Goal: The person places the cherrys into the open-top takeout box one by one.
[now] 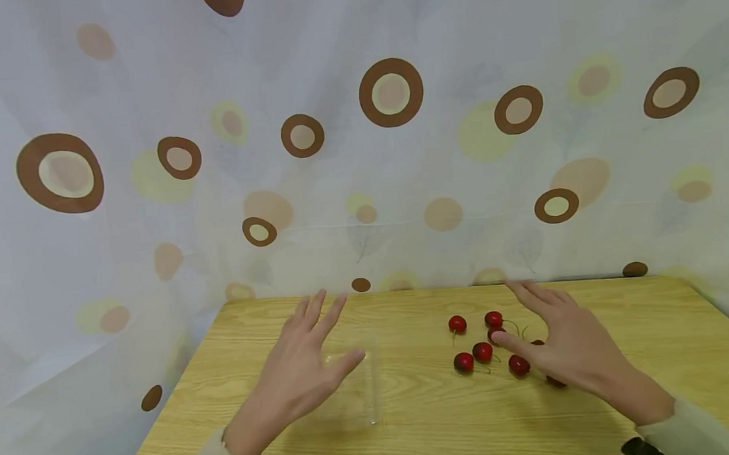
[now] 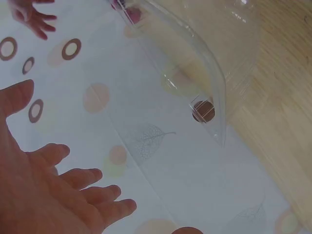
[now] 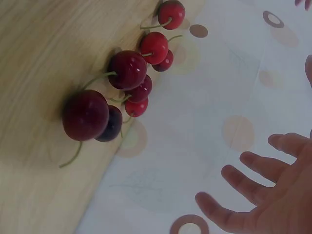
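Observation:
Fingers spread, my left hand (image 1: 304, 364) hovers over a clear plastic box (image 1: 372, 391) on the left half of the table. The box's transparent wall (image 2: 214, 83) shows beside that hand in the left wrist view, with nothing in the fingers. On the right, several dark red cherries with green stems, one of them a cherry (image 1: 464, 362), lie loose on the wood. My right hand (image 1: 569, 343) is held above them, fingers apart and empty, and hides part of the group. In the right wrist view a large cherry (image 3: 85, 115) lies nearest the camera.
The wooden table (image 1: 432, 429) carries the box and the cherries. Behind it and along the left side hangs a pale curtain (image 1: 347, 172) printed with brown and beige ovals, meeting the table's back edge.

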The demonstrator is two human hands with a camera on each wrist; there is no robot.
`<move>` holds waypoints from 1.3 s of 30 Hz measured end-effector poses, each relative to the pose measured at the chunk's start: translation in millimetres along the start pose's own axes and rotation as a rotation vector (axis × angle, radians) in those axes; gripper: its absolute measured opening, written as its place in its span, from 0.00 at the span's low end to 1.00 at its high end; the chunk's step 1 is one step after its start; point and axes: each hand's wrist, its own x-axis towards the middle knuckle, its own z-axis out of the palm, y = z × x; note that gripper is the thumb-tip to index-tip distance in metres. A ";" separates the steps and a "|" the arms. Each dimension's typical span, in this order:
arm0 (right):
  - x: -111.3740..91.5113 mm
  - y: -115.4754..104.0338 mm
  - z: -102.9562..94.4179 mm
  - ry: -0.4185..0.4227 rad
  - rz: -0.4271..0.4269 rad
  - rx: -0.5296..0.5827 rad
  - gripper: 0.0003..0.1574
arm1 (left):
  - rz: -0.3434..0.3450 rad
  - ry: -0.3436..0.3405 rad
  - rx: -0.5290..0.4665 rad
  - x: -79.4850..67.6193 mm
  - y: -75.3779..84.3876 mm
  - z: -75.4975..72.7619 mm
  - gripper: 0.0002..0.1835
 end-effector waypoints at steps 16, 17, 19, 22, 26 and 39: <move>-27.0 56.1 -1.2 -0.085 0.096 0.278 0.40 | -0.283 -0.211 -0.336 -47.7 -33.9 15.1 0.62; -29.7 63.2 -1.5 -0.091 0.100 0.272 0.39 | -0.301 -0.221 -0.349 -51.0 -36.2 15.8 0.63; -35.0 79.3 -1.6 -0.115 0.092 0.268 0.36 | -0.324 -0.238 -0.360 -56.9 -40.5 16.5 0.65; -41.4 103.9 -0.6 -0.150 0.063 0.275 0.30 | -0.326 -0.273 -0.382 -62.9 -45.9 17.2 0.66; -44.5 132.9 3.7 -0.223 0.001 0.311 0.24 | -0.297 -0.313 -0.425 -65.3 -50.9 17.5 0.64; -31.2 159.8 22.1 -0.267 -0.161 0.315 0.09 | -0.224 -0.396 -0.577 -58.6 -58.2 20.1 0.57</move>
